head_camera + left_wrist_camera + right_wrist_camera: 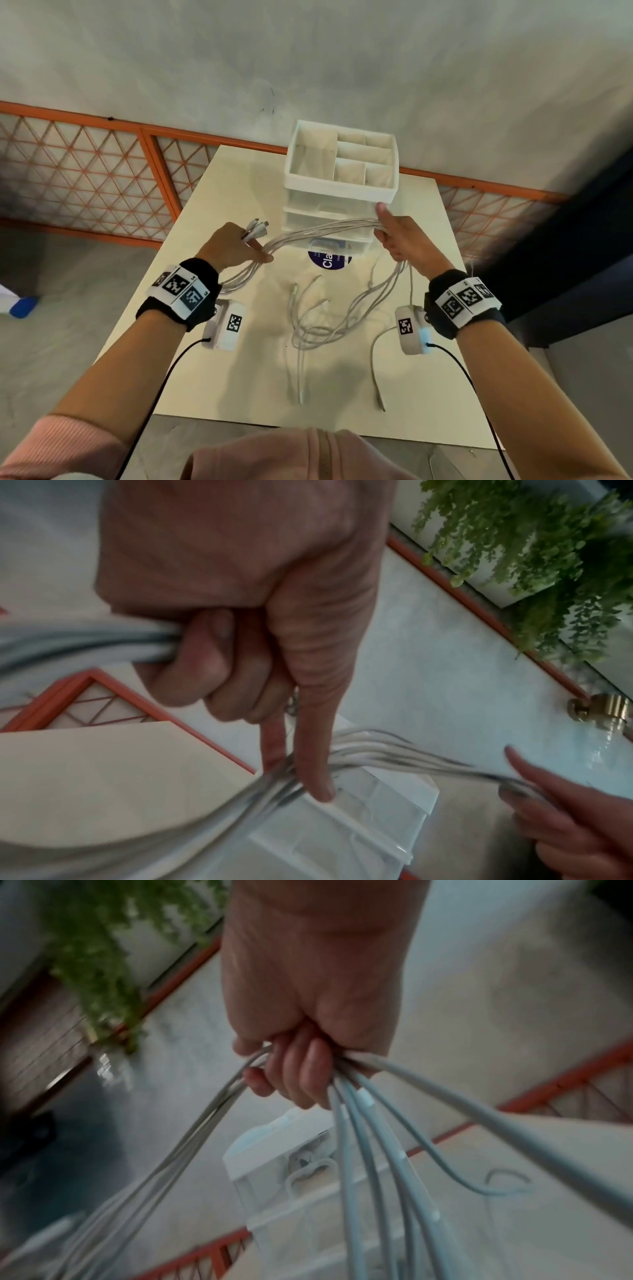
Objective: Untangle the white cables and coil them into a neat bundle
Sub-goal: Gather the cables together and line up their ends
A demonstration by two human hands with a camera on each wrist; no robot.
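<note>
Several white cables [322, 231] stretch in a sagging span between both hands above the cream table [212, 212]. My left hand [236, 245] grips one end of the bunch, with several plugs [255, 226] sticking out past the knuckles; in the left wrist view its curled fingers [219, 669] hold the cables [369, 753] while the index finger points along them. My right hand [400, 236] grips the other end, fingers [301, 1069] curled round the cables [363, 1150]. Loose cable tails [318, 325] hang from the right hand and lie in loops on the table.
A white desk organizer [342, 168] with open top compartments and clear drawers stands at the table's far middle. A round blue sticker [329, 260] lies before it. An orange lattice railing [102, 164] runs behind the table. Green plants [534, 547] hang beyond.
</note>
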